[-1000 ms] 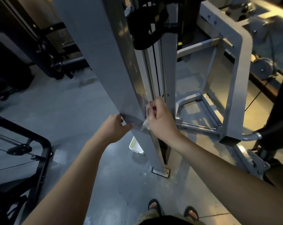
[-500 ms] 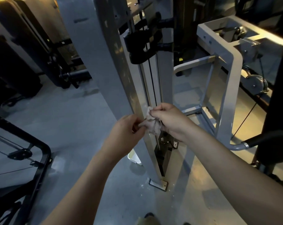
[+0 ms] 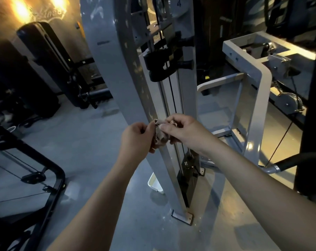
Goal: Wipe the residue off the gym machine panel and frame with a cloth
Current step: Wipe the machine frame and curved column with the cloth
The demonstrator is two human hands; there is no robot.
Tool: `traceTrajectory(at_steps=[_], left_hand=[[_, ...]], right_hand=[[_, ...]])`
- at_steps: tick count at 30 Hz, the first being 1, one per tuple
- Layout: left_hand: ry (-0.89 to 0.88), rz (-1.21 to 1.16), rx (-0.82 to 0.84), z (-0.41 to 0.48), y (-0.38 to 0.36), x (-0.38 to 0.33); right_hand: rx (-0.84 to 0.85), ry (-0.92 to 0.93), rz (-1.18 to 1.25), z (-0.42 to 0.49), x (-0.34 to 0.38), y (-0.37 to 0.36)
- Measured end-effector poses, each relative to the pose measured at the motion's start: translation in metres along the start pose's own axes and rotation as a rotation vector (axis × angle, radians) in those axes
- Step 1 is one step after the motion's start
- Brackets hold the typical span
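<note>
The tall grey metal panel point(image 3: 108, 73), flecked with pale residue, is cut off at the top. Before its edge, the left hand point(image 3: 135, 140) and right hand point(image 3: 187, 132) both pinch a crumpled cloth point(image 3: 160, 137), and their curled fingers point(image 3: 168, 126) partly hide it.

A glossy grey floor point(image 3: 90, 142) carries the gym machine frame point(image 3: 108, 69) on its bolted foot plate point(image 3: 182, 217), a white tub point(image 3: 154, 183) just beside it, a black rack point(image 3: 61, 178) to the left.
</note>
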State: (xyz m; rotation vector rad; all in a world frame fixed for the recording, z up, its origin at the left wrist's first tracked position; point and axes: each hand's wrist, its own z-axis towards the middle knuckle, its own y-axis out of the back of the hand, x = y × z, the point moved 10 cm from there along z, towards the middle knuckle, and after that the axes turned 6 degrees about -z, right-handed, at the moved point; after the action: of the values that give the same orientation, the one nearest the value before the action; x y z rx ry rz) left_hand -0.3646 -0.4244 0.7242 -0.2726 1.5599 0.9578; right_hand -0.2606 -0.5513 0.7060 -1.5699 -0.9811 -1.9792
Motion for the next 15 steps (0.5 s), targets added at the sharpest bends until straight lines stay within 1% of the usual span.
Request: traceTrajectory(at_steps=[2,4,8,11,15], left_hand=[[-0.005,0.026,-0.035,0.001,0.012,0.001],[-0.029,0.041,-0.085,0.005,0.029,0.008],[-0.150,0.051,-0.184,0.021,0.064,0.016],[-0.218,0.044,-0.177,0.033,0.075,0.012],[-0.310,0.061,-0.102,0.048,0.072,0.003]], right_hand=[[-0.068,-0.005,-0.061,0.002,0.001,0.002],[-0.169,-0.071,-0.070,0.005,-0.013,0.007],[-0.394,-0.182,-0.069,0.005,-0.046,0.017],[-0.443,-0.191,-0.082,0.008,-0.054,0.003],[-0.408,-0.153,-0.037,0.020,-0.065,-0.036]])
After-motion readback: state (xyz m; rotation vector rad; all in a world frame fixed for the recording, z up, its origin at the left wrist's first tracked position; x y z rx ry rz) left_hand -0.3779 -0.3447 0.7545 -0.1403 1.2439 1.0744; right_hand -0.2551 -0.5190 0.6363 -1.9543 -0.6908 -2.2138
